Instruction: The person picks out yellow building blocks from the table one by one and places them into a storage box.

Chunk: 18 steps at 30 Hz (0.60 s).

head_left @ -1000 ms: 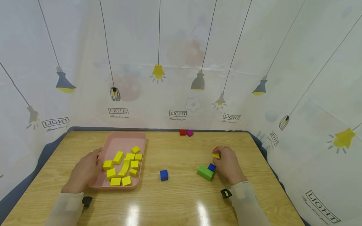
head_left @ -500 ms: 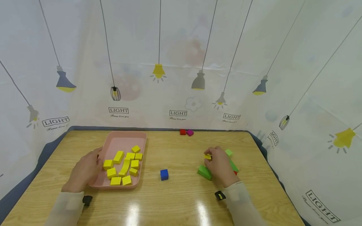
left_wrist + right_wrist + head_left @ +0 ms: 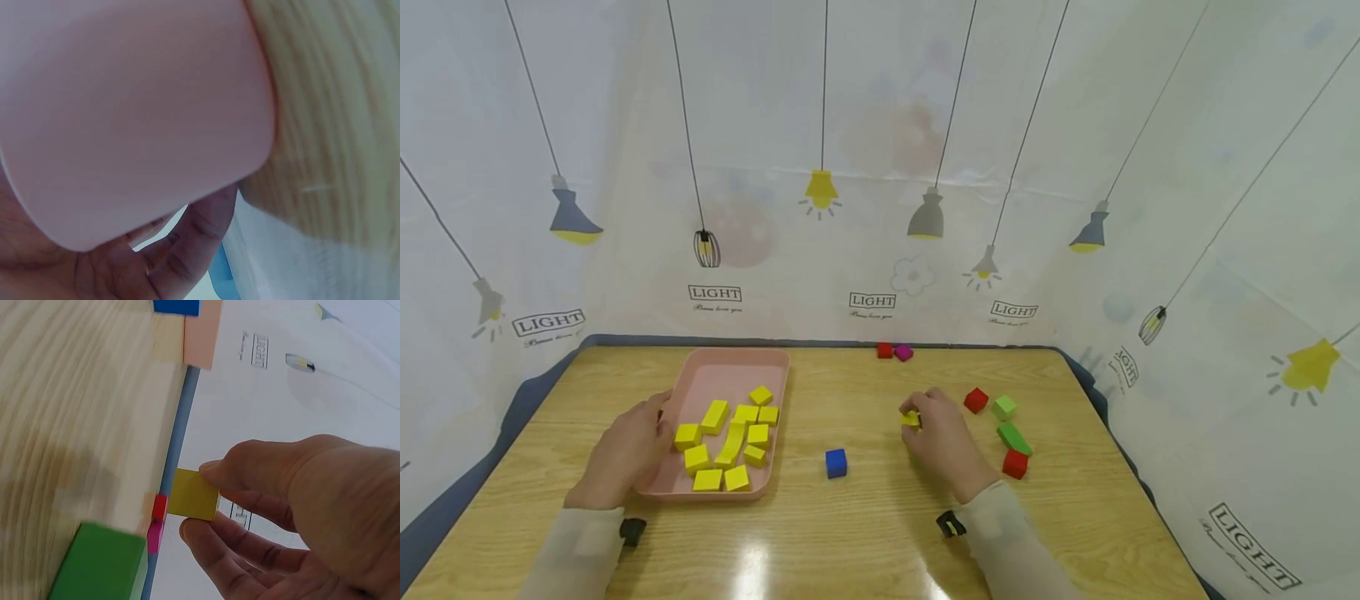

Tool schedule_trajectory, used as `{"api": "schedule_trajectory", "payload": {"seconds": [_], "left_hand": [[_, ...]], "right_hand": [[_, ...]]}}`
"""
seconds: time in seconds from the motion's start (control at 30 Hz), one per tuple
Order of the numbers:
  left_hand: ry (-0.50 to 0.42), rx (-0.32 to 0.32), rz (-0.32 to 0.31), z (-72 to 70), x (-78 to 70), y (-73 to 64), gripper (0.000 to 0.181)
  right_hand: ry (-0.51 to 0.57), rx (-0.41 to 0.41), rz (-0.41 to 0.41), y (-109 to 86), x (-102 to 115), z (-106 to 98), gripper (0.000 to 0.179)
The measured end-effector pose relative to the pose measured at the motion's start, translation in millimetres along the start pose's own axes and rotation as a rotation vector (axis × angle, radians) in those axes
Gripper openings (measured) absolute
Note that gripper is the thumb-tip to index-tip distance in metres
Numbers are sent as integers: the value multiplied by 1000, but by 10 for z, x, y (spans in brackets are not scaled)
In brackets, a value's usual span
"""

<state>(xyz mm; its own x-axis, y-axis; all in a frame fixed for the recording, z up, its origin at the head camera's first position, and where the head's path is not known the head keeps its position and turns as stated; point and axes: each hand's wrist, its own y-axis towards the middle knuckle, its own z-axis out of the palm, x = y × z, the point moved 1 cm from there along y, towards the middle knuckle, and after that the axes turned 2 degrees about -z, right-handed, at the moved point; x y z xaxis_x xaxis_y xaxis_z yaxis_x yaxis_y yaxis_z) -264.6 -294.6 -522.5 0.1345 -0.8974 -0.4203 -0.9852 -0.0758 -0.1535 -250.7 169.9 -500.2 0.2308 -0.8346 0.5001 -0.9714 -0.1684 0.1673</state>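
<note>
In the head view my left hand (image 3: pixel 632 450) grips the left rim of the pink tray (image 3: pixel 730 367). The left wrist view shows its fingers at the lower edge of the tray (image 3: pixel 144 112). Several yellow blocks (image 3: pixel 714 417) lie inside. My right hand (image 3: pixel 943 442) pinches a yellow block (image 3: pixel 194 494) between thumb and fingertips, held up over the right half of the table. Below it in the right wrist view is a green block (image 3: pixel 100 562), which the hand covers in the head view. A blue cube (image 3: pixel 836 463) sits between tray and right hand.
To the right of my right hand lie a red block (image 3: pixel 976 400), a light green cube (image 3: pixel 1003 407), a long green block (image 3: pixel 1014 438) and another red block (image 3: pixel 1015 463). A red (image 3: pixel 885 351) and a magenta block (image 3: pixel 904 353) lie at the table's back edge.
My right hand has moved left toward the tray with the yellow block, uncovering the red and green blocks at the right. My left hand and the tray have stayed put.
</note>
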Motion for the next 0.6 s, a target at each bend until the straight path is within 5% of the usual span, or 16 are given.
{"api": "schedule_trajectory", "payload": {"seconds": [0.6], "left_hand": [[-11, -3, -4, 9, 4, 31, 71]], "right_hand": [[60, 121, -161, 51, 703, 313, 25]]}}
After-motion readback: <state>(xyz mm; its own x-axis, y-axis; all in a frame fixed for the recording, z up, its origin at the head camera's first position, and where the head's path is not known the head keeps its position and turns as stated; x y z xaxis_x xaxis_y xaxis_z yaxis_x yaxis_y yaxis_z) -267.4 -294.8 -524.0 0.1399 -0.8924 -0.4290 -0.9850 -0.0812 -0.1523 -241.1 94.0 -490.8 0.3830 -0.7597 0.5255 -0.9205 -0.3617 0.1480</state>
